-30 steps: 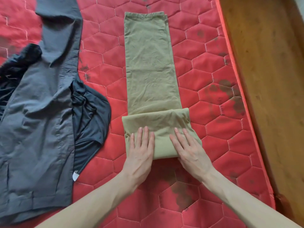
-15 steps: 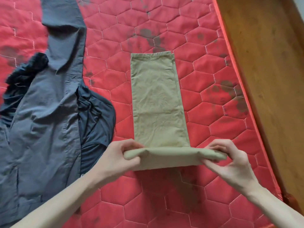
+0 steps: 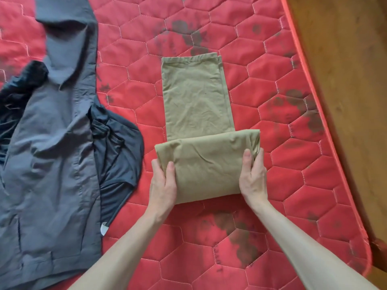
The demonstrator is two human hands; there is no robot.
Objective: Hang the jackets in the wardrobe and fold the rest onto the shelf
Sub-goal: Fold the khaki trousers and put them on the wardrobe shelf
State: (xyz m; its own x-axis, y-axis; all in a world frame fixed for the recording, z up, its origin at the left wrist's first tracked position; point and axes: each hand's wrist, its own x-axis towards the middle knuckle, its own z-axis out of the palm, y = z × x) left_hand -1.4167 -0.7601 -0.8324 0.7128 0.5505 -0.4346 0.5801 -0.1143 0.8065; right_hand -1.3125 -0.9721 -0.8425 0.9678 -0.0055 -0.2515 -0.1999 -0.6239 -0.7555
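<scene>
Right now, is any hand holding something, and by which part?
Yes. Both hold the folded olive trousers: the left hand grips the left edge of the folded part, the right hand its right edge.

Left hand [image 3: 163, 183] and right hand [image 3: 253, 176] gripping folded olive trousers [image 3: 201, 130], red mattress [image 3: 293, 164], grey jacket [image 3: 52, 143]

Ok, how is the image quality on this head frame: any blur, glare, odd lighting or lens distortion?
Head view: soft, even light, no glare or hard shadows. The olive trousers and both hands, left hand and right hand, are sharp. The grey jacket looks slightly smeared near its top. Wide-angle bending curves the red mattress edge on the right.
</scene>
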